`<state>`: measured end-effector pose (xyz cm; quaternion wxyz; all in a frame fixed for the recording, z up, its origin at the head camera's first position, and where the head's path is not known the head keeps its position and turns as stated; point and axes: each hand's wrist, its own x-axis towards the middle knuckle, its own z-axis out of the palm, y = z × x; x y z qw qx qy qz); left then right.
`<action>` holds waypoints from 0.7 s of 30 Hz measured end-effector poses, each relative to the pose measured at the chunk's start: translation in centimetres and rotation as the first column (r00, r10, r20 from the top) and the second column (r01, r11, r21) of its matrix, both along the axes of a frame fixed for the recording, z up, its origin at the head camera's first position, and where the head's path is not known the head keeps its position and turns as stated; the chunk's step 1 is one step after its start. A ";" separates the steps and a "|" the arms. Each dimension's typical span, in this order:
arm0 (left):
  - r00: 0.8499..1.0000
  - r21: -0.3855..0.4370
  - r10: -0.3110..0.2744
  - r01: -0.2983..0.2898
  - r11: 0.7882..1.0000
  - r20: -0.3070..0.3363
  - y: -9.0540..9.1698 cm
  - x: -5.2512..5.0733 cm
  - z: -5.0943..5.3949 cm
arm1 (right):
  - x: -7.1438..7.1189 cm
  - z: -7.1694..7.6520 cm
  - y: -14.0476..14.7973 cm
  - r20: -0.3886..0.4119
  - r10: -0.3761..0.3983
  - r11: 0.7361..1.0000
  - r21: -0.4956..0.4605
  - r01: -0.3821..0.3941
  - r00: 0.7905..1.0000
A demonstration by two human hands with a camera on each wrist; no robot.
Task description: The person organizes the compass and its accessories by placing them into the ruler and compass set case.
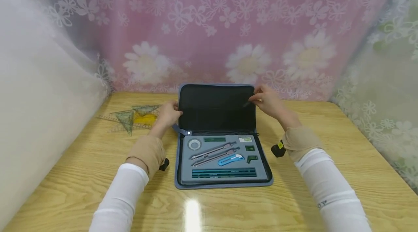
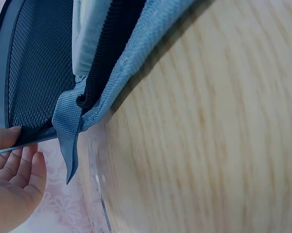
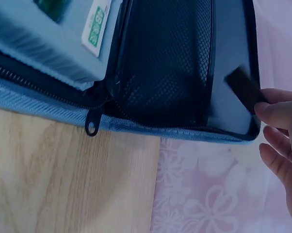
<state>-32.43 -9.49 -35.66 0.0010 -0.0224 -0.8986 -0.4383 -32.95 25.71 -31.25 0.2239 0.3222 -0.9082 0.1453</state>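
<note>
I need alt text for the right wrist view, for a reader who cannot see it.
A right hand pinches a small dark strip at the mesh-lined lid of an open blue zip case. At upper left, a light tray holds a white-and-green block; a wooden tabletop shows below.

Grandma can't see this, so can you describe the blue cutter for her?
On the wooden table lies an open case holding a grey tray. In it, between two slanted silver compasses and the long dark green sticks, sits the cutter, the only bright blue tool there.
</note>
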 end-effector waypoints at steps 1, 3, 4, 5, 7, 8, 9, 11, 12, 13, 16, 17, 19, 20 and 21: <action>1.000 -0.001 0.000 0.000 1.000 -0.003 0.0 0.0 0.0 | -0.1 0.1 -0.2 -0.014 0.011 1.000 0.007 -0.011 1.000; 1.000 -0.002 0.005 -0.005 1.000 -0.006 0.0 0.0 0.0 | -0.2 0.2 -0.6 -0.017 0.017 1.000 0.023 -0.016 1.000; 1.000 -0.002 0.009 -0.009 1.000 -0.008 0.1 0.0 0.0 | -0.2 0.3 -0.8 -0.017 0.021 0.999 0.028 -0.021 1.000; 1.000 -0.002 0.011 -0.011 1.000 -0.010 0.1 0.0 0.0 | -0.2 0.4 -1.0 -0.017 0.017 0.999 0.040 -0.016 1.000; 1.000 -0.002 0.013 -0.013 1.000 -0.013 0.2 0.0 -0.1 | -0.2 0.5 -1.4 -0.011 0.014 0.998 0.057 -0.013 1.000; 1.000 -0.002 0.015 -0.015 1.000 -0.012 0.2 0.0 -0.1 | -0.3 0.4 -1.6 -0.010 0.014 0.998 0.060 -0.013 1.000; 1.000 -0.003 0.015 -0.015 1.000 -0.013 0.2 0.0 0.0 | -0.3 0.4 -1.8 -0.018 0.021 0.998 0.060 -0.020 1.000; 1.000 -0.004 0.008 -0.008 1.000 -0.017 0.2 0.0 0.1 | -0.5 0.2 -2.0 -0.028 0.037 0.998 0.053 -0.036 0.999; 1.000 -0.003 0.005 -0.005 1.000 -0.018 0.2 0.1 0.2 | -0.5 0.1 -2.1 -0.034 0.049 0.998 0.041 -0.048 0.998; 1.000 -0.003 0.002 -0.002 1.000 -0.021 0.3 0.1 0.3 | -0.7 0.0 -2.2 -0.042 0.056 0.998 0.023 -0.055 0.998; 1.000 0.000 -0.004 0.004 1.000 -0.021 0.2 0.1 0.4 | -0.9 -0.2 -2.5 -0.049 0.071 0.997 -0.028 -0.073 0.996; 1.000 -0.001 -0.002 0.002 1.000 -0.017 0.2 0.2 0.4 | -1.0 -0.2 -2.6 -0.045 0.070 0.996 -0.044 -0.072 0.997; 1.000 -0.003 0.002 -0.002 1.000 -0.012 0.1 0.2 0.4 | -1.1 -0.3 -2.7 -0.028 0.066 0.995 -0.071 -0.068 0.997; 1.000 -0.006 0.003 -0.004 1.000 -0.011 0.1 0.2 0.3 | -1.1 -0.3 -2.8 -0.022 0.064 0.995 -0.076 -0.065 0.998; 1.000 -0.005 0.008 -0.008 1.000 -0.009 0.0 0.2 0.3 | -1.2 -0.3 -2.9 -0.019 0.064 0.995 -0.079 -0.065 0.998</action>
